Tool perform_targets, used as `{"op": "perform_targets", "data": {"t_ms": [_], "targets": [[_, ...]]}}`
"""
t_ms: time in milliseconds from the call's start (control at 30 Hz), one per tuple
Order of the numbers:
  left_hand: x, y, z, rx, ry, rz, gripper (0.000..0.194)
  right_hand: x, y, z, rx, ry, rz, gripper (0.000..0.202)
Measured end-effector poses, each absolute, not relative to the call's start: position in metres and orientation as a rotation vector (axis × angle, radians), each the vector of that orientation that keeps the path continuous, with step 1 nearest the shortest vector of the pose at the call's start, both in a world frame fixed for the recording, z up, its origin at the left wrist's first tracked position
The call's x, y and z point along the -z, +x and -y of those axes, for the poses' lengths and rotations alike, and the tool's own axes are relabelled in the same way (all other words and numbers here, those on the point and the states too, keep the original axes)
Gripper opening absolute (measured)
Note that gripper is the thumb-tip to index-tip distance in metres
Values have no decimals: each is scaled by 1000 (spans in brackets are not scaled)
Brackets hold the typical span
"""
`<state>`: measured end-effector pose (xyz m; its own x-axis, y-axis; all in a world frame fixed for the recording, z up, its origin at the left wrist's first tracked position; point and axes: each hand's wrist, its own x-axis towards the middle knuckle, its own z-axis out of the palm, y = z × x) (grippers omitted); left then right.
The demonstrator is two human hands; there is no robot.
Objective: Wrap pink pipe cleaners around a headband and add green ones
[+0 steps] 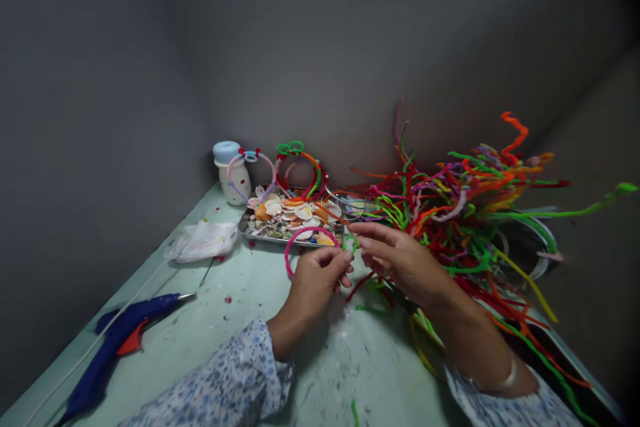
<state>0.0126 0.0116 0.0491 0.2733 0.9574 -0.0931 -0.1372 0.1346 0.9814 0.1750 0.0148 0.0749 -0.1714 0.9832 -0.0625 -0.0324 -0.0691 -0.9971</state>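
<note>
My left hand [320, 275] is closed on a hoop wrapped in bright pink fuzzy stem [289, 250], which arches up in front of the shell tray. A small curled piece of green fuzzy stem [351, 242] sits between my two hands, by the left fingertips. My right hand [395, 257] reaches in from the right, fingers bent round the green piece; its thumb and index finger are near it. Whether the right fingertips grip the green piece is hard to make out.
A metal tray [270, 239] of shells stands behind my hands, with finished hoops [320, 177] and a white jar [234, 180] beyond. A blue glue gun [107, 353] and plastic bag [207, 241] lie left. Tangled coloured stems [450, 193] spread right.
</note>
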Motion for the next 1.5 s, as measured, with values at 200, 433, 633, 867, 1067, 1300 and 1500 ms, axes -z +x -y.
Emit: {"op": "perform_targets", "data": {"t_ms": [200,433,633,867,1067,1300,1500], "targets": [[-54,15,-5,-910,1165,-862,30,-85,190,-11,-1471,-1113,1337,37],[-55,16,-1,-869,1242,-903,27,-91,188,-8,-1350,-1234,1537,24],[-56,16,-1,-829,1357,-967,23,-99,185,-3,-1231,-1366,1672,17],[-58,15,1,-798,1441,-954,21,-103,182,0,-1052,-1455,1880,20],[-60,14,1,-802,1435,-949,21,-110,191,6,-871,-1408,1977,31],[-58,15,0,-771,1449,-952,20,-115,182,12,-627,-1423,2190,20],[-61,15,2,-785,1433,-928,19,-111,181,11,-701,-1474,2111,19]]}}
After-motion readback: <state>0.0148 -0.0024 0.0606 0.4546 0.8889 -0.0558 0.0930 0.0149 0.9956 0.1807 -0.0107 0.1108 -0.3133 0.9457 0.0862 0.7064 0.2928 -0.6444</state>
